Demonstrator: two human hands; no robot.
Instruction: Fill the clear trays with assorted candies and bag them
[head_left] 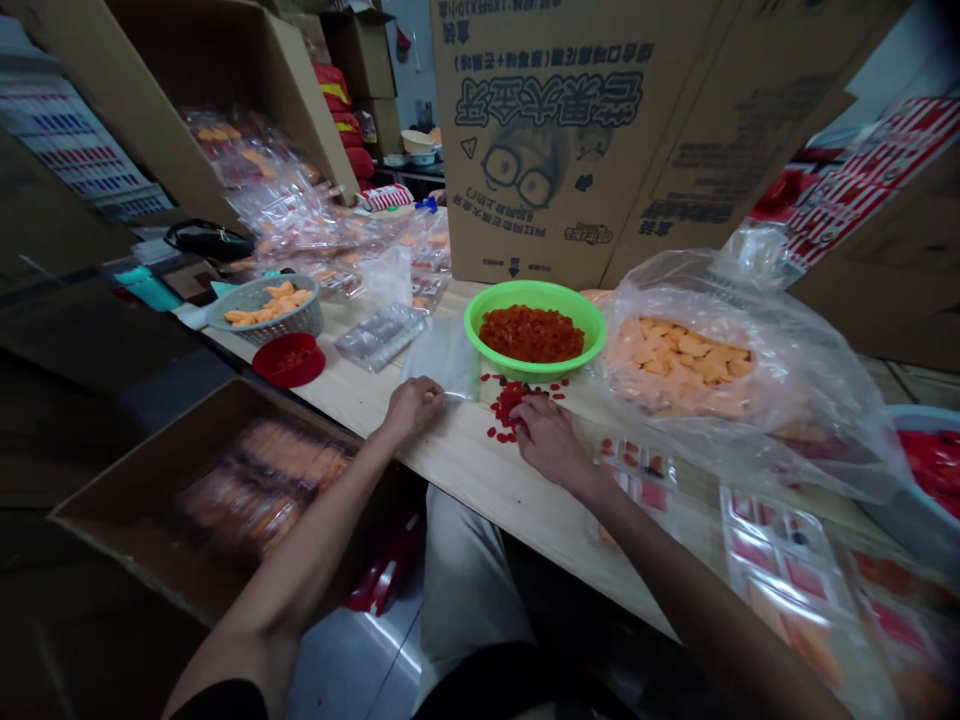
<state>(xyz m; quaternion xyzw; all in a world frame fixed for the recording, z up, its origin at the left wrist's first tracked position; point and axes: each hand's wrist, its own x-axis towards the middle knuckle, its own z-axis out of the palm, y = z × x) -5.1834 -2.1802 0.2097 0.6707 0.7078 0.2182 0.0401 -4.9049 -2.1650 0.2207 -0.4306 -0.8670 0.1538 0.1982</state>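
Note:
My left hand (411,405) rests on the wooden table (480,475), fingers curled and pinching the near edge of a clear plastic bag (442,358) that lies flat. My right hand (546,435) lies palm down beside it, fingertips closed among a small heap of loose red candy pieces (506,405). Just behind the heap stands a green bowl (534,300) full of the same red pieces. Whether the right fingers grip any piece is hidden.
A large clear bag of orange pieces (690,365) sits to the right. At the left stand a grey basket of orange pieces (264,308), a red dish (289,360) and a stack of clear bags (379,335). Filled plastic trays (787,550) lie near right. Cardboard boxes (570,140) wall the back.

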